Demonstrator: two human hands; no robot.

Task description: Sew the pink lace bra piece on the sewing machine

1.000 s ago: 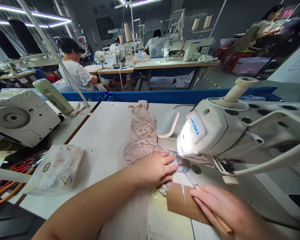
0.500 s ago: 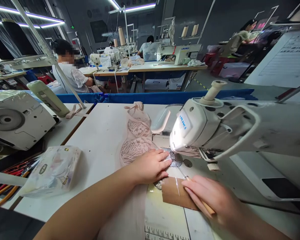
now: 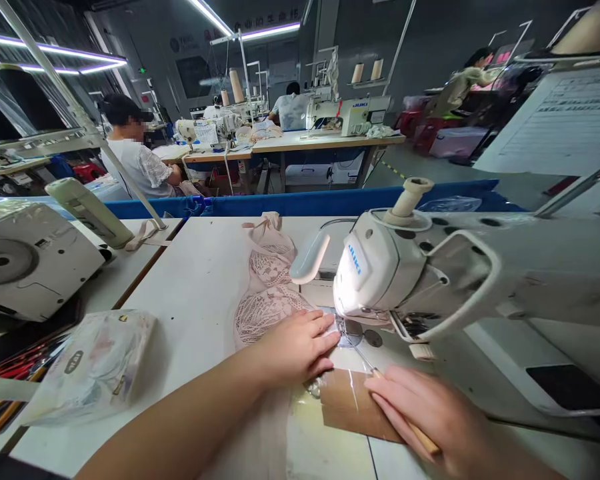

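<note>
My left hand (image 3: 300, 343) lies flat, fingers stretched out, on the edge of a pale pink lace bra (image 3: 270, 310). Its fingertips are just left of the sewing machine's presser foot (image 3: 341, 325). The bra spreads away from me over the white table, its straps at the far end. In my right hand (image 3: 420, 407) is an awl (image 3: 365, 359) with a wooden handle and a thin metal shaft. The awl's tip points to the presser foot; whether it touches the fabric I cannot tell. The white sewing machine (image 3: 380, 263) stands to the right with its lamp lit.
A brown card (image 3: 353, 403) is taped to the table under my right hand. To the left are a plastic-wrapped pack of tissues (image 3: 95, 363), another machine (image 3: 30, 257) and a tray of tools (image 3: 25, 367). Several people sit at machines beyond a blue cloth (image 3: 280, 203).
The camera view has tilted up slightly, so the table sits lower in the picture. Both hands, the bra and the awl keep nearly the same places at the machine.
</note>
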